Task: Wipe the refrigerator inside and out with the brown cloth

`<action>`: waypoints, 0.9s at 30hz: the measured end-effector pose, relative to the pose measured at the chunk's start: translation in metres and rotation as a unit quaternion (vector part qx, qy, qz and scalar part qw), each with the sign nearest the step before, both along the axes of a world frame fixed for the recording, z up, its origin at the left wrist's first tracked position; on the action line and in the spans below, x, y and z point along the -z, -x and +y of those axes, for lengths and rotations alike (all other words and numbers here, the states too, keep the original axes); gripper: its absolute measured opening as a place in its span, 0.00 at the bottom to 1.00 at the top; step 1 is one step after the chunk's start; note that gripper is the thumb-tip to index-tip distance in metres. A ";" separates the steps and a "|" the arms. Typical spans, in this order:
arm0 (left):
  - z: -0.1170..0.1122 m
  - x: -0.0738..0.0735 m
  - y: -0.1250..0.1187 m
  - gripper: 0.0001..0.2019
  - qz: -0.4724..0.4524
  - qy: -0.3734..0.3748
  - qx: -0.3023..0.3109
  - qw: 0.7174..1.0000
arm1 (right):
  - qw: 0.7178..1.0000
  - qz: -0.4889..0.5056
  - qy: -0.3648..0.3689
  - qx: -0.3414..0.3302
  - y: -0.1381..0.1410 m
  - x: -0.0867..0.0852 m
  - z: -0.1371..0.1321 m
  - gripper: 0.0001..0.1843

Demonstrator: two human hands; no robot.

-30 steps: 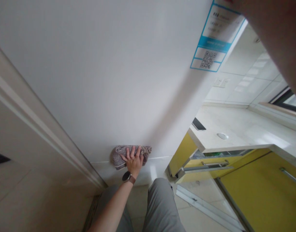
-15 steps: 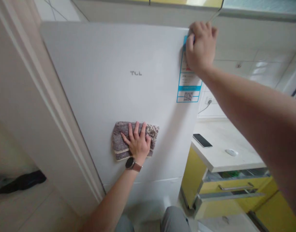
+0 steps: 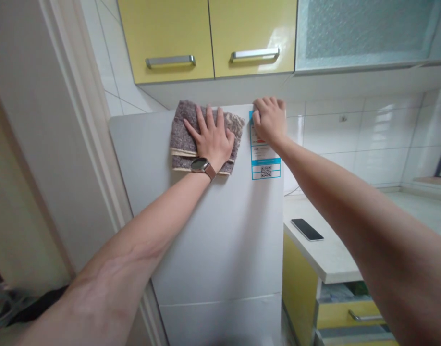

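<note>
The left forearm (image 3: 134, 254) and the right forearm (image 3: 343, 202) were cut off by the borders of the view. On the left wrist a watch (image 3: 199, 165) with a brown strap was worn. The left hand (image 3: 214, 142) was laid flat with its fingers spread over a folded, speckled brown cloth (image 3: 182, 132), which was held against the white refrigerator (image 3: 206, 240) at its top edge, between the two upper corners. The surface beneath the cloth was hidden.

The upper right corner of the refrigerator was covered by the right hand (image 3: 271, 117), its fingers curled over the top edge; the fingertips were concealed, so how tightly they were closed could not be told. A blue-bordered label (image 3: 255, 154) was partly covered by that hand. A QR code (image 3: 266, 171) was printed near the label's bottom edge, while its smaller lines were too fine to be read.

By the left edge of the tabletop (image 3: 339, 259), a dark-screened phone (image 3: 307, 229) was set. Under the tabletop, a yellow drawer (image 3: 345, 315) was partly blocked by the right forearm, and the green item (image 3: 358, 288) above it could hardly be made out. Farther up, yellow cabinets (image 3: 170, 38) were cropped by the top border.
</note>
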State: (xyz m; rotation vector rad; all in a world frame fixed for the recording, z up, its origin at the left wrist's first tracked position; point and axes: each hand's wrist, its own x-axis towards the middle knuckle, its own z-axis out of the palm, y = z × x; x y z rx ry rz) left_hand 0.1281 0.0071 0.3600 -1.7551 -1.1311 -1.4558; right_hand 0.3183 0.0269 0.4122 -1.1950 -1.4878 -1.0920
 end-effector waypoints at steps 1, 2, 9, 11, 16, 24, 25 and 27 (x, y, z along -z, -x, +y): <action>0.002 -0.011 -0.002 0.38 -0.001 0.001 0.004 1.000 | 1.000 -0.002 0.003 -0.004 0.000 0.000 -0.001 0.30; 0.005 -0.021 -0.004 0.38 -0.004 0.005 0.005 1.000 | 1.000 -0.004 0.004 -0.009 -0.001 0.000 -0.001 0.31; 0.023 -0.053 -0.029 0.43 -0.098 0.010 0.026 0.995 | 0.997 0.013 0.000 -0.073 -0.003 -0.005 -0.005 0.40; 0.024 -0.050 -0.033 0.47 -0.124 -0.009 0.043 0.991 | 0.995 0.021 0.008 -0.093 -0.006 -0.009 -0.005 0.41; 0.023 -0.038 -0.037 0.47 -0.126 -0.025 0.058 0.990 | 0.993 0.035 0.031 -0.110 -0.006 -0.015 -0.008 0.30; 0.013 -0.014 -0.044 0.49 -0.135 -0.020 0.109 0.985 | 0.989 0.056 0.010 -0.134 0.000 -0.007 -0.015 0.23; 0.010 -0.009 -0.045 0.48 -0.131 -0.017 0.106 0.985 | 0.989 0.056 0.008 -0.140 0.000 -0.007 -0.016 0.23; 0.003 0.001 -0.045 0.45 -0.117 -0.010 0.086 0.989 | 0.987 0.054 0.010 -0.151 -0.001 -0.007 -0.017 0.23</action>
